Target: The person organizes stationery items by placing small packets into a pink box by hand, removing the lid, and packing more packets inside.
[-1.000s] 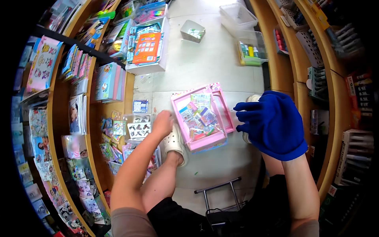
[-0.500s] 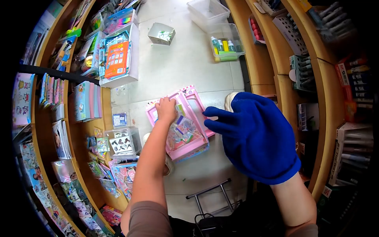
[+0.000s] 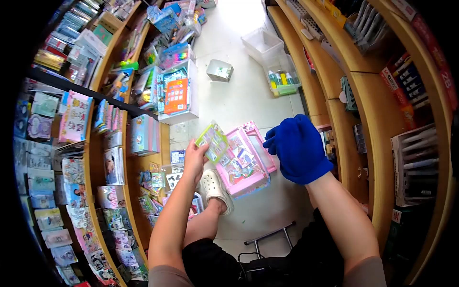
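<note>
My left hand (image 3: 195, 158) grips a flat green packet (image 3: 213, 142) by its left edge, above the left side of a pink box (image 3: 259, 178). Several small clear packets (image 3: 241, 160) lie inside that box on the floor. A blue cloth (image 3: 299, 150) covers my right hand (image 3: 297, 148), which is to the right of the pink box; its fingers are bunched under the cloth, and whether they hold anything is hidden.
Wooden shelves of stationery flank both sides, the right one (image 3: 382, 143) close to my right arm. Farther forward stand a white box (image 3: 191, 107), a small grey box (image 3: 220, 71) and clear bins (image 3: 262, 43). A metal stool leg (image 3: 270, 233) is near my legs.
My left hand has gone into the pink box and lifted out the green packet, moving left. The cloth-covered right hand's fingers have drawn together. The camera view has shifted.
</note>
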Tool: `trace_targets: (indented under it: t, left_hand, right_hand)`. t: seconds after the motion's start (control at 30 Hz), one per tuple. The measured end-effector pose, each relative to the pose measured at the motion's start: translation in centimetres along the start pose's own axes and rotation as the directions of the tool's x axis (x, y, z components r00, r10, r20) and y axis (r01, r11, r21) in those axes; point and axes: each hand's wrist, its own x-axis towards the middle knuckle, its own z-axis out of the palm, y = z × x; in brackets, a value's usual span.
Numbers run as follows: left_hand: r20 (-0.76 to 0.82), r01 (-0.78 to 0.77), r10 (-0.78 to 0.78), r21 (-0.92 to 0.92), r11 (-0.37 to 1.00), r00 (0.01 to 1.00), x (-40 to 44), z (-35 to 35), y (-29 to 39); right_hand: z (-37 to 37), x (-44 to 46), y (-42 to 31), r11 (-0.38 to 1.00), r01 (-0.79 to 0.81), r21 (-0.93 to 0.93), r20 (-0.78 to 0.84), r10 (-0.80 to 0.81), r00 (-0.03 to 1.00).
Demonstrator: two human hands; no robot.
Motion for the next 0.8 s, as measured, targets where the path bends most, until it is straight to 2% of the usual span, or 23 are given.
trace_targets:
  t: [0.07, 0.13, 0.23, 0.27, 0.3, 0.33, 0.37, 0.4, 0.47, 0.5, 0.53, 0.57, 0.6, 0.67, 0.7, 0.77, 0.8]
  left_hand:
    - [0.054, 0.013, -0.002, -0.198, 0.98, 0.999, -3.4, 0.1, 2.1]
    - [0.068, 0.022, -0.001, -0.311, 0.95, 0.998, -6.2, 0.2, 3.3]
    - [0.079, -0.007, 0.046, -0.433, 0.902, 0.996, -10.0, 1.5, 5.3]
    - [0.083, -0.021, 0.067, -0.466, 0.884, 0.994, -10.9, 1.8, 5.6]
    - [0.09, -0.031, 0.088, -0.5, 0.866, 0.992, -11.5, 2.3, 5.6]
    - [0.096, -0.057, 0.123, -0.513, 0.857, 0.988, -12.0, 2.7, 5.5]
    - [0.108, -0.068, 0.147, -0.531, 0.844, 0.983, -12.3, 3.2, 4.9]
    - [0.121, -0.077, 0.171, -0.551, 0.831, 0.978, -12.2, 3.7, 4.1]
    - [0.096, -0.105, 0.194, -0.575, 0.812, 0.976, -12.3, 5.6, 2.5]
    - [0.15, -0.088, 0.215, -0.59, 0.803, 0.965, -12.4, 6.9, 2.1]
    - [0.205, -0.002, 0.171, -0.636, 0.772, 0.964, -12.7, 8.5, 1.9]
    - [0.26, 0.087, 0.126, -0.673, 0.734, 0.957, -13.2, 9.7, 2.0]
    - [0.305, 0.11, 0.116, -0.633, 0.766, 0.945, -13.8, 10.5, 2.8]
    - [0.343, 0.205, 0.029, -0.626, 0.752, 0.939, -13.8, 11.1, 2.2]
    - [0.361, 0.25, -0.012, -0.621, 0.743, 0.933, -13.7, 11.4, 1.9]
    - [0.286, 0.123, 0.046, -0.545, 0.829, 0.957, -13.5, 12.0, 0.9]
    - [0.314, 0.112, 0.065, -0.513, 0.851, 0.947, -13.6, 11.9, 1.0]
  right_hand:
    - [-1.3, 0.6, 0.8, 0.947, 0.137, -0.289, 0.128, -0.104, 0.986]
    - [-3.2, 1.9, 2.5, 0.959, 0.123, -0.253, 0.124, -0.094, 0.988]
    - [-5.4, 3.6, 5.3, 0.945, 0.191, -0.266, 0.155, -0.154, 0.976]
    - [-4.9, 3.6, 5.4, 0.879, 0.31, -0.363, 0.201, -0.252, 0.947]
    - [-4.3, 3.5, 5.6, 0.684, 0.354, -0.638, 0.16, -0.332, 0.93]
    - [-3.8, 3.4, 5.9, 0.426, 0.304, -0.852, 0.118, -0.41, 0.905]
    - [-1.2, 2.9, 6.5, -0.025, 0.014, -1.0, 0.025, -0.528, 0.849]
    - [1.6, 2.2, 7.0, -0.413, -0.352, -0.84, 0.009, -0.66, 0.751]
    - [5.0, -2.0, 5.0, -0.765, -0.301, -0.57, 0.086, -0.42, 0.903]
    - [5.3, -3.4, 4.5, -0.744, -0.069, -0.665, 0.182, -0.251, 0.951]
    - [5.5, -4.8, 3.9, -0.661, 0.158, -0.734, 0.272, -0.072, 0.96]
    - [4.8, -4.8, 4.6, -0.593, 0.216, -0.776, 0.366, -0.145, 0.919]
    - [4.1, -4.7, 5.5, -0.523, 0.282, -0.804, 0.448, -0.222, 0.866]
    - [3.5, -4.4, 6.5, -0.393, 0.439, -0.808, 0.577, -0.381, 0.722]
    - [3.1, -3.4, 6.4, -0.337, 0.409, -0.848, 0.521, -0.39, 0.759]
    - [3.1, -1.8, 5.1, -0.223, 0.337, -0.915, 0.401, -0.401, 0.824]
    - [2.3, -0.7, 5.0, -0.35, 0.131, -0.927, 0.271, -0.387, 0.881]
